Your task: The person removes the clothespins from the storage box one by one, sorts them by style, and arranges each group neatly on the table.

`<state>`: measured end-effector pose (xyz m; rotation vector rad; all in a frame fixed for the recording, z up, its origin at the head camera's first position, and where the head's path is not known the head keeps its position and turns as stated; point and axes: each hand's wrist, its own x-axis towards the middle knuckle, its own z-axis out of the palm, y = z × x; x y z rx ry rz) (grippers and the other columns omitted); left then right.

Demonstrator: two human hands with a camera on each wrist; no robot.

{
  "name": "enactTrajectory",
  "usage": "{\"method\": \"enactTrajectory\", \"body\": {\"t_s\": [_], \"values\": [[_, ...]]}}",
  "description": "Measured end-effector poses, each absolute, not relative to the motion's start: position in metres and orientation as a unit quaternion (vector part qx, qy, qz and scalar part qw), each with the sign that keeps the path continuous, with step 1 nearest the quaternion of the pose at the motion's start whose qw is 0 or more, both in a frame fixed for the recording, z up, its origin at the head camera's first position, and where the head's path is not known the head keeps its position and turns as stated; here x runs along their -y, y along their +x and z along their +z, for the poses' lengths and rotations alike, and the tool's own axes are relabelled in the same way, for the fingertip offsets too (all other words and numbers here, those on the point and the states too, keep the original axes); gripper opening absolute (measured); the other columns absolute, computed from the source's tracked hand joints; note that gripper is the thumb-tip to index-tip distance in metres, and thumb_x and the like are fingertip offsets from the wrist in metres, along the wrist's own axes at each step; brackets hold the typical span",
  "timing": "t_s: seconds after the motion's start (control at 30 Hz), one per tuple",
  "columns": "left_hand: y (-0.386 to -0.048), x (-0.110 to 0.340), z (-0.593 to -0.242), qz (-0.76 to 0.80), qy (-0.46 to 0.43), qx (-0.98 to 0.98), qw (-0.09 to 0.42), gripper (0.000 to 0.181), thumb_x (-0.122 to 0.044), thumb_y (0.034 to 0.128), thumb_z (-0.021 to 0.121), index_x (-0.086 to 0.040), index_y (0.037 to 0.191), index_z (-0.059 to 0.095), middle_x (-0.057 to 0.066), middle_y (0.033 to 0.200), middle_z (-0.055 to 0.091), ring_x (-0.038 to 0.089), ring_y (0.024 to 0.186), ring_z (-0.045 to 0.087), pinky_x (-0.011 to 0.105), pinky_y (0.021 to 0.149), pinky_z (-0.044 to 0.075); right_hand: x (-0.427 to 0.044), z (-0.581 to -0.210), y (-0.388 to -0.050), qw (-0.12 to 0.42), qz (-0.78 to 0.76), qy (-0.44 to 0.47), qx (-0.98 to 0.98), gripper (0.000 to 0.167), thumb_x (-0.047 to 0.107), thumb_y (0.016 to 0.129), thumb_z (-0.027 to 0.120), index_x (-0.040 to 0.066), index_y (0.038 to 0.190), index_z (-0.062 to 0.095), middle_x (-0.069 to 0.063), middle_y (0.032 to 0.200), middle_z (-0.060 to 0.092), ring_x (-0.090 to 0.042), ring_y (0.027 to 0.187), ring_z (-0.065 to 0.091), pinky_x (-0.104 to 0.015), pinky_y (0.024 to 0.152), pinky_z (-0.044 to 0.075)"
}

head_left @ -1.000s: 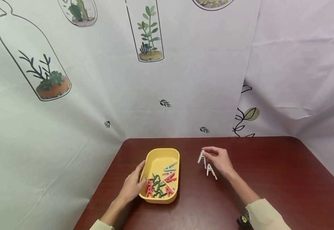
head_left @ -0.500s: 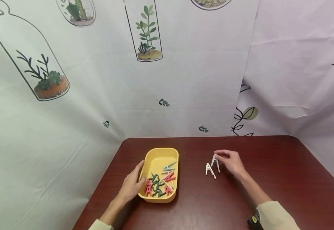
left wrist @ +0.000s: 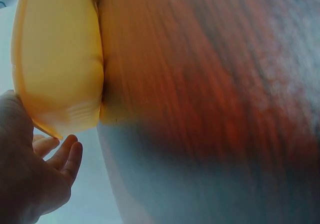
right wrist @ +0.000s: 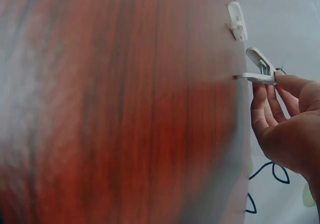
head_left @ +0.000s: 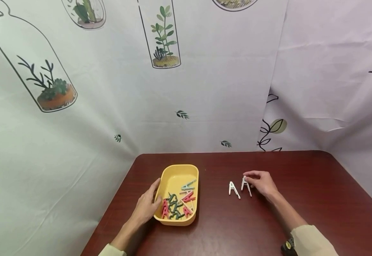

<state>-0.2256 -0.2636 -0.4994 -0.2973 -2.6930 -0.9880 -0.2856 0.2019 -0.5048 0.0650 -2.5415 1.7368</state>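
Observation:
My right hand (head_left: 262,183) pinches a white clothespin (head_left: 245,184) by its narrow end, legs pointing down at the tabletop; in the right wrist view this clothespin (right wrist: 261,69) sits between thumb and fingers. Another white clothespin (head_left: 233,190) rests on the table just to its left. On the left, my left hand (head_left: 147,204) grips the side of a yellow plastic tray (head_left: 164,177), thumb over the rim and fingers outside. From the left wrist the tray's outer wall (left wrist: 60,59) shows, with curled fingers (left wrist: 73,160) by its corner.
Inside the tray lie red clothespins (head_left: 165,209), dark green clips (head_left: 175,207), a pale teal clothespin (head_left: 189,185) and cream ones. The dark red table (head_left: 224,231) ends at a white curtain (head_left: 211,106) printed with plants.
My right hand has carried its white clothespin rightward, past the one on the table, and lowered it to that one's right. The left hand and tray have stayed in place.

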Motion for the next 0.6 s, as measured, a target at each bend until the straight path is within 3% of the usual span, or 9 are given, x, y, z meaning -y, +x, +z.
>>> {"method": "enactTrajectory", "body": {"t_s": [0.6], "values": [[-0.2250,0.2636,-0.4985,-0.336,-0.106,0.926,0.133,0.070,-0.004,0.0961,0.069,-0.009,0.162,0.045,0.013,0.141,0.067,0.026,0.115,0.069,0.053,0.098,0.053,-0.2023,-0.5105,-0.2841,0.025,0.529,0.021,0.848,0.021,0.009,0.097,0.075,-0.005,0.114,0.078,-0.011,0.098,0.077,-0.015,0.078,0.065,-0.027,0.064,0.050]]}}
